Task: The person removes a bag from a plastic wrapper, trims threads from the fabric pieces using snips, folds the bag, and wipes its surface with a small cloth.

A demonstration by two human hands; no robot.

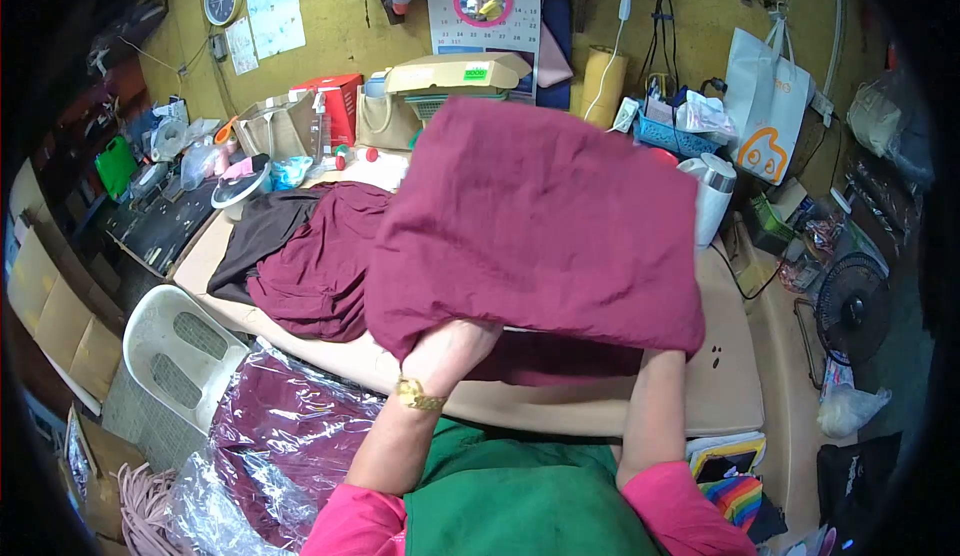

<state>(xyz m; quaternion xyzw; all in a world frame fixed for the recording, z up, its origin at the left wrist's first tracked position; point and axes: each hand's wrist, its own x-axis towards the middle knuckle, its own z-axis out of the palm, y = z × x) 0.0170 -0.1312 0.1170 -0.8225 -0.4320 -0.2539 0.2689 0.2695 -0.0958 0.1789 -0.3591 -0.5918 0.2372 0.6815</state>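
A maroon cloth (540, 226) is raised above the table, spread wide in front of me. Its lower edge is open like the mouth of a bag or garment; I cannot tell which. My left hand (452, 344) reaches up inside it at the lower left, with the back of the hand showing and the fingers covered. At the lower right my right hand goes in under the fabric, so only the wrist and forearm show. More maroon cloth (565, 359) lies on the table beneath the raised piece. To the left rests a crumpled maroon pile (325, 266) beside dark fabric (258, 236).
The padded table (725, 396) extends below the cloth. A white plastic chair (185, 346) and plastic-wrapped maroon fabric (290, 426) are at the left. Along the back stand a cardboard box (455, 73), a blue basket (675, 136) and a white flask (710, 196). A fan (853, 306) is at right.
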